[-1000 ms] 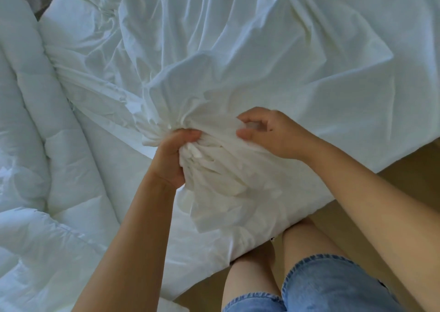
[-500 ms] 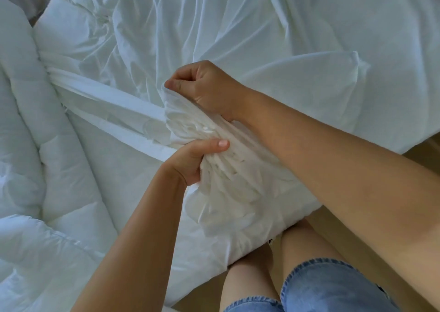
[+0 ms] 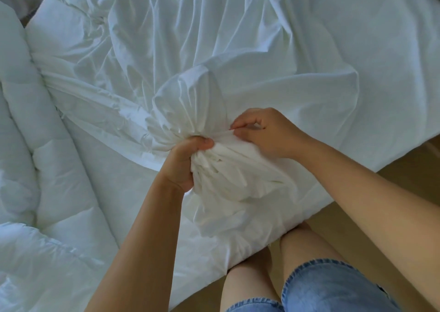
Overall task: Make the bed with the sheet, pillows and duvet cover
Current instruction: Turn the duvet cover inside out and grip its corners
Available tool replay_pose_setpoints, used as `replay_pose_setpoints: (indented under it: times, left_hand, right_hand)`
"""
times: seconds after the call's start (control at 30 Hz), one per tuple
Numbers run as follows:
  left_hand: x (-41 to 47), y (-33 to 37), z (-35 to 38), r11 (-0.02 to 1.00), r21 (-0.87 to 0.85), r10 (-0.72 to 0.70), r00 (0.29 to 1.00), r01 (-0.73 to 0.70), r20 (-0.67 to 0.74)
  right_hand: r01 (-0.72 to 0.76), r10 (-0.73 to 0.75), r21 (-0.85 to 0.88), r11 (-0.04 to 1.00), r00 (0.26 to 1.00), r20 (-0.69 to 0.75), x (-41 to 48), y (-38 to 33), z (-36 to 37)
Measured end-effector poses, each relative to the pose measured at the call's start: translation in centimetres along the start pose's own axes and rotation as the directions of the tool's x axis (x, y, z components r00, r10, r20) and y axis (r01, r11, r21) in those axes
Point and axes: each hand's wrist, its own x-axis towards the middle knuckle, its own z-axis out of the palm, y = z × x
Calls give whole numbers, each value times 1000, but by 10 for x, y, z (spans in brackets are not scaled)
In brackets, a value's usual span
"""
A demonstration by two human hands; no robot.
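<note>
From the head view, the left hand [image 3: 188,162] is fisted round a thick gathered neck of the thin white crumpled cotton duvet cover [image 3: 238,37], fingers curled tight and thumb laid over the top. My read is that it is there to keep the collected folds from slipping loose. Just beside that thumb, the right hand [image 3: 264,133] pinches one narrow pleat between thumb and forefinger, the other fingers curled above it, which looks like feeding another fold into the bundle. Whether this cloth is the cover or the sheet I cannot say for sure; cover is my guess. It spreads across the bed from the far side and bunches at the near edge, above the person's knees. The puffy white quilted duvet [image 3: 47,180] lies heaped along the left, touching the cover and out of the way. The count: two hands, both on cloth; one gathered bundle; one quilted duvet; one thin cloth; no pillow I can pick out. Pale wooden floor [image 3: 357,173] and blue denim shorts [image 3: 333,292] sit below.
</note>
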Motion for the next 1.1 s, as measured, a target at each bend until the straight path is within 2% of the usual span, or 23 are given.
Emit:
replay_pose_setpoints:
  times: [0.07,0.13,0.2,0.27,0.33,0.4,0.5,0.57,0.6,0.7,0.8,0.93,1.03,1.1]
  left_hand:
    - [1,-5,4,1000,-7,-12,1000,12,-9]
    - [3,-5,7,997,58,-40,999,41,-18]
    - [5,-2,13,973,199,-125,992,119,18]
    - [7,2,18,958,245,-168,985,151,50]
    - [7,4,19,971,209,-127,990,112,59]
    - [6,5,20,992,128,-29,997,19,72]
    - [8,1,27,995,-33,92,995,-90,48]
    - [11,-1,31,992,-57,112,993,-110,31]
    - [12,-2,32,992,-61,108,994,-106,31]
    - [16,-1,33,998,26,60,997,-61,39]
    - [17,0,33,991,130,-33,999,34,-13]
    - [16,-1,27,999,44,0,999,2,-43]
    - [18,2,11,995,-79,51,996,-57,-77]
    - [19,2,4,995,-73,61,996,-65,-64]
  right_hand:
    - [34,-32,14,999,995,-92,5,-5,-1]
    - [124,-107,115,985,984,-144,11,-17,-1]
    - [202,-184,227,953,978,-99,18,-34,1]
    - [224,-229,235,946,973,-4,26,-51,5]
    - [219,-239,214,952,969,70,35,-62,8]
    - [229,-251,205,952,964,90,40,-68,10]
    - [183,-219,384,905,974,52,43,-67,14]
    - [127,-180,494,860,982,60,44,-64,15]
    - [116,-169,490,864,983,65,45,-63,15]
    - [114,-145,360,926,988,61,50,-60,8]
    - [116,-120,196,974,993,10,55,-55,-2]
    - [81,-78,39,996,994,-75,43,-33,-21]
    - [-9,11,-39,999,999,44,16,-7,-36]
    - [-4,19,-146,989,995,101,7,4,-36]
